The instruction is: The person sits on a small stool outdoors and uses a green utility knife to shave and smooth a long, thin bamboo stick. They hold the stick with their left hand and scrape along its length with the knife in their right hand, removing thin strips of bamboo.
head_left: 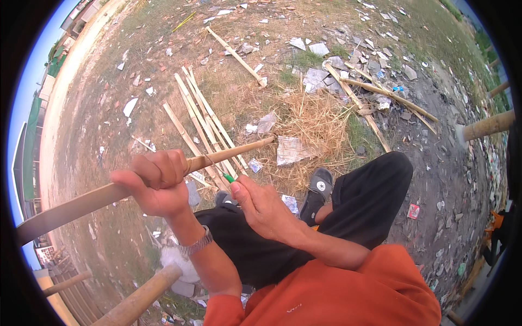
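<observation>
A long split bamboo pole [234, 151] slants across in front of me, its broad smooth end running off to the left. My left hand [157, 179] is wrapped round it, a metal watch on that wrist. My right hand [266, 212] grips a small tool with a green handle [229, 177], just below the pole. From the handle a thin dark piece seems to reach up to the bamboo; its exact shape is too small to tell. Beyond the pole, several split bamboo strips [204, 117] lie side by side on the ground.
Dry straw [315, 119] lies heaped ahead, beside a flat pale slab [291, 150]. Crossed bamboo poles [359, 103] rest to the right, and a single bamboo piece [236, 57] farther off. Thick bamboo posts [144, 296] stand at lower left and right. Broken tiles and litter scatter the ground.
</observation>
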Available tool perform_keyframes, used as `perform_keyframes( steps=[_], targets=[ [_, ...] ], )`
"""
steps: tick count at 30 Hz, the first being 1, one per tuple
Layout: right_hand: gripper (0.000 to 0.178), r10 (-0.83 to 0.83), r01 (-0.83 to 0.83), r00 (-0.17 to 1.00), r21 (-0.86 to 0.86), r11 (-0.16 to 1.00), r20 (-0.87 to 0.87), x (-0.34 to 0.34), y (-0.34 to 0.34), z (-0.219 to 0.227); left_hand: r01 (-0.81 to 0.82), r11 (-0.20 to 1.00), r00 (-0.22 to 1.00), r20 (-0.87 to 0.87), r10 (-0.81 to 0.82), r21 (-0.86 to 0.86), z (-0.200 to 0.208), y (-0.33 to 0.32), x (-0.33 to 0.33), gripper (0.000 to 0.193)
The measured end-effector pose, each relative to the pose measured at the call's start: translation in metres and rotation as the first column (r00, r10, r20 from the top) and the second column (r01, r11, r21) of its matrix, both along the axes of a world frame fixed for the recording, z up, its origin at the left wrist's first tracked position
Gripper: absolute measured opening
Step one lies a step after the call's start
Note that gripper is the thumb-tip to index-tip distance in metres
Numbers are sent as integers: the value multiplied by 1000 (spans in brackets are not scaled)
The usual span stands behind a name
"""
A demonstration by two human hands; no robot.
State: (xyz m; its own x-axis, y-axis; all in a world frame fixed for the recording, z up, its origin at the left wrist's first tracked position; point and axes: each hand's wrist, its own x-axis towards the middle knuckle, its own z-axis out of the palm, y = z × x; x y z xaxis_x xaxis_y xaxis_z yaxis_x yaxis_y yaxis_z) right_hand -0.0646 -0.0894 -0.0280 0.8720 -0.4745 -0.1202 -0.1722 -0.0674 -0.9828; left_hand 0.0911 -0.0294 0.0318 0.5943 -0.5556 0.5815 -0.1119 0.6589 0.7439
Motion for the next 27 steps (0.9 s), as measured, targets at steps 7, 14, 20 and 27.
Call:
perform_keyframes(
  steps=[7,14,20,27],
  targets=[
    [37,-82,63,986,-131,989,-146,3,-10,-31,148,989,981,124,-146,1,1,-1,0,56],
    [34,-108,86,979,-131,988,-172,1,-11,-50,172,985,976,133,-172,7,0,-1,4,56],
    [39,-43,39,998,-85,996,-46,1,-1,-28,150,989,987,54,-150,-11,-3,-2,1,58],
    [39,-152,106,965,-215,971,-213,6,-18,-88,20,1000,1000,-21,-20,-10,0,0,1,57]
  ],
)
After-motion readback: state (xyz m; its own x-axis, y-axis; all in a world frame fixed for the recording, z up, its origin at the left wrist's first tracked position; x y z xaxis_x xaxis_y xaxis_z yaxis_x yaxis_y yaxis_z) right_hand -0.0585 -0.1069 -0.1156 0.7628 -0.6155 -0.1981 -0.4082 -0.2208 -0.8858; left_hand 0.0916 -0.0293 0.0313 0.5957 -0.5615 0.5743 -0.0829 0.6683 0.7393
